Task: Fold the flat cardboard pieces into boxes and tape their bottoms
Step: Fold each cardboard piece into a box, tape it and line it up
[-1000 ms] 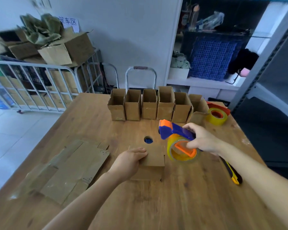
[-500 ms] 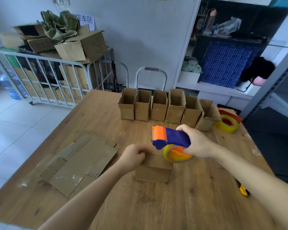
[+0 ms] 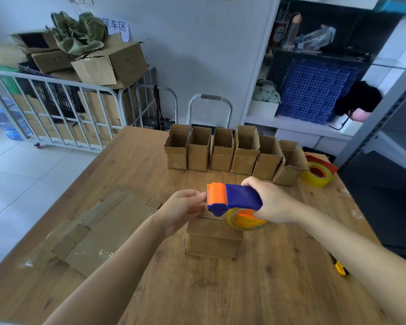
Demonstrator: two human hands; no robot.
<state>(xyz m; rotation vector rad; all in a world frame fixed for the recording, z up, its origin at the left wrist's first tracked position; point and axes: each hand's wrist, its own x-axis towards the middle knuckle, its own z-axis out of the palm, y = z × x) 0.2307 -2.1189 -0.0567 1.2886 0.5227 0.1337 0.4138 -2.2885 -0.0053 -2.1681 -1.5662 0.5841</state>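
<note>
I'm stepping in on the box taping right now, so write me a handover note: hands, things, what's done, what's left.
Left hand: fingers curled at the tape dispenser's orange head, apparently pinching the tape end, too clear to see.
Right hand: grips the dispenser's blue handle, above the current box.
Done: six folded boxes stand in a row at the table's far edge; the rightmost leans.
Left: tape this box's bottom; fold and tape the flat cardboard pieces at left.

box (image 3: 213, 240) centre of table (image 3: 267, 289) | tape dispenser (image 3: 239, 197) above box | flat cardboard (image 3: 99, 231) left of it | row of boxes (image 3: 223, 153) behind | tape roll (image 3: 317, 174) right of row | knife (image 3: 340, 269) right of box
</note>
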